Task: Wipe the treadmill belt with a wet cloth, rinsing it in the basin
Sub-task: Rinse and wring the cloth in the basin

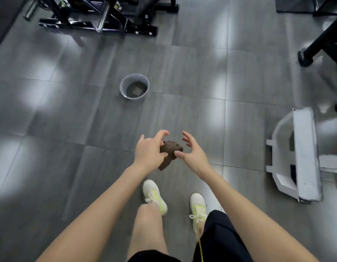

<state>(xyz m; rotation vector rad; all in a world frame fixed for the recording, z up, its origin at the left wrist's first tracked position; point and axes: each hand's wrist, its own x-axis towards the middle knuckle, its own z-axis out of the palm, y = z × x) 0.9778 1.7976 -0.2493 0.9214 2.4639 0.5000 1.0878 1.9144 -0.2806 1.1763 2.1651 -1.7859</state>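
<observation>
1. Fingers (162, 132) of the left hand (150, 154) curl round the left side of a dark brown cloth (171, 149). The thumb and lower fingers pinch it, while the forefinger arches above it without touching
2. The right hand (193, 155) sits just right of the cloth, its thumb tip touching the cloth's right edge. Its other fingers are spread wide and loosely bent, apart from the fabric
3. The cloth is bunched into a lump and held in the air between the two hands, with one end hanging down below the left hand
4. Beneath the hands, a left shoe (154, 195) and a right shoe (198, 205), white with yellow-green trim, stand on the grey tiled floor (69, 114). The left one is set a little farther forward. Black shorts (220, 241) cover the right thigh, and a thin yellow cord (201, 249) runs down near the right shoe
5. To the right, about level with the hands, a white machine frame (303, 154) lies low on the floor, well apart from both hands, with a small wheel at its near corner
6. Farther on and slightly left of the hands, a round grey basin (122, 86) stands upright on the tiles, holding murky water. Only open floor lies between it and the cloth
7. Beyond the basin at the far left stands a black equipment frame (99, 25) with chrome bars. At the far right a black leg (319, 44) comes down to a rounded foot on the floor
</observation>
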